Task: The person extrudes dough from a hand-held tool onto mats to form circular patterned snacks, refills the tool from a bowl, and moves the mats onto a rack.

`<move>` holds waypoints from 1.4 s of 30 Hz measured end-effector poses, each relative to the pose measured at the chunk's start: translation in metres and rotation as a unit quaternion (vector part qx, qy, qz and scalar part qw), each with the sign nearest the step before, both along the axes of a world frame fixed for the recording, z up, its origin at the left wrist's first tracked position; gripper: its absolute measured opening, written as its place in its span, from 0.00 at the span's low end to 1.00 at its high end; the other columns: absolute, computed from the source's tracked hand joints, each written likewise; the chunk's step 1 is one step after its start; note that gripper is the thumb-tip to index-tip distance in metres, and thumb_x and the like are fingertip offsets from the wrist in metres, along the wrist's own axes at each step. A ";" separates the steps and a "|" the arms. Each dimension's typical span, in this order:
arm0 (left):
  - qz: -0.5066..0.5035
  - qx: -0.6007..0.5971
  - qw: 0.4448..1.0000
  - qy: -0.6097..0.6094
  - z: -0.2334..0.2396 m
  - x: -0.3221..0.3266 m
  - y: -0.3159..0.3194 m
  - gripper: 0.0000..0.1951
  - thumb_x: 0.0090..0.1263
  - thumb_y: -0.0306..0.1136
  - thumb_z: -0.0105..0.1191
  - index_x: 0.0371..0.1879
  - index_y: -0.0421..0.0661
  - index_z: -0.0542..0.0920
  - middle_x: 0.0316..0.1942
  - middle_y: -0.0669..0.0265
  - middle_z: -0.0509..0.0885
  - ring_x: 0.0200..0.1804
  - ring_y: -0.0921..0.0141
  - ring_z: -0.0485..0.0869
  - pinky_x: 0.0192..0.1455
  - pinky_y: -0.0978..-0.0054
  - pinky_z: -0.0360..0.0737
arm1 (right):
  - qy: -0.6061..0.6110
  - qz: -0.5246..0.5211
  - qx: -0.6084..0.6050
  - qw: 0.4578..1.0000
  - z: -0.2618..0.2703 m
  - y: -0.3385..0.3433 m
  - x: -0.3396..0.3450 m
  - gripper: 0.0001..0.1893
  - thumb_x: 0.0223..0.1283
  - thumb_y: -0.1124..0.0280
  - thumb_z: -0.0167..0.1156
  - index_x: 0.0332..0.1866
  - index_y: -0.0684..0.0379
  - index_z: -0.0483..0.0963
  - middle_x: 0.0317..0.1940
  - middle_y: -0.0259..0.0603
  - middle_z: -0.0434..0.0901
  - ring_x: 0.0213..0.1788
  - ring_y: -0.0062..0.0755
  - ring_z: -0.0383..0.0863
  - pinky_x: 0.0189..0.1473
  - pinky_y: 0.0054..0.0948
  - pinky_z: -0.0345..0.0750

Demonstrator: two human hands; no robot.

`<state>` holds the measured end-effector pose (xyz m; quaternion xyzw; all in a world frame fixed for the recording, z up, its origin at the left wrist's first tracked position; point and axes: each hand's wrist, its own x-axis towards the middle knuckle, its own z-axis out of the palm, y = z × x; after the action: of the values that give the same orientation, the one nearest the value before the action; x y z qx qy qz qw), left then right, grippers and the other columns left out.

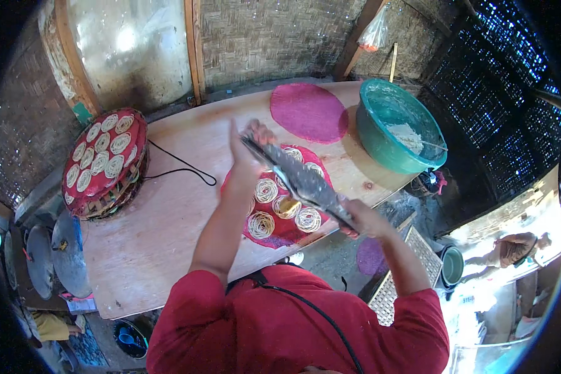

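Note:
A long, dusty dark press-like tool [304, 182] slants across in front of me, held at both ends. At its upper left end is my left hand [250, 145], slightly blurred, its fingers around the end. My right hand [362, 219] grips the lower right end. Beneath the tool, a round red mat [280, 239] lies on the table, partly hidden. Coiled nests of pale strands [266, 190] sit on it; one nest near the middle has a yellowish patch. The strands look like noodles or dough.
Stacked round trays topped with coils [105, 163] stand at the wooden table's [168, 233] left, near a black cord loop [182, 171]. A bare pink mat [308, 112] and a green basin [392, 149] with pale dough or flour are at the back right. Other people [516, 248] are farther off.

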<state>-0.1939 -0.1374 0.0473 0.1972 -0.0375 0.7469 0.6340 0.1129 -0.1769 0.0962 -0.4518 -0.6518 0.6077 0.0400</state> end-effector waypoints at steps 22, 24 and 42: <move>-0.390 -0.191 0.881 0.187 -0.039 0.041 -0.195 0.07 0.61 0.24 0.52 0.37 0.39 0.74 0.16 0.75 0.64 0.16 0.82 0.59 0.20 0.81 0.61 | 0.283 0.205 0.451 0.821 -0.037 0.018 -0.136 0.21 0.68 0.54 0.43 0.51 0.61 0.71 0.42 0.47 0.76 0.48 0.43 0.75 0.56 0.39 0.68; -0.372 -0.218 0.863 0.263 -0.012 0.033 -0.173 0.11 0.60 0.27 0.55 0.40 0.39 0.74 0.16 0.74 0.66 0.16 0.80 0.63 0.22 0.79 0.64 | 0.311 0.338 0.474 0.752 0.065 -0.028 -0.140 0.25 0.65 0.59 0.48 0.64 0.58 0.60 0.48 0.49 0.72 0.58 0.49 0.68 0.64 0.44 0.59; 0.310 -0.065 0.633 0.706 0.061 0.070 0.061 0.13 0.62 0.36 0.55 0.42 0.44 0.80 0.37 0.63 0.83 0.37 0.68 0.82 0.41 0.67 0.79 | 0.512 -0.295 0.422 0.688 0.192 0.195 0.080 0.08 0.67 0.71 0.50 0.49 0.53 0.65 0.21 0.31 0.65 0.13 0.17 0.62 0.13 0.21 0.63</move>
<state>-0.1235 -0.0764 0.1079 0.6229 0.5337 0.5325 0.2089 0.1932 0.0178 0.2877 -0.1750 -0.5511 0.3628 0.7308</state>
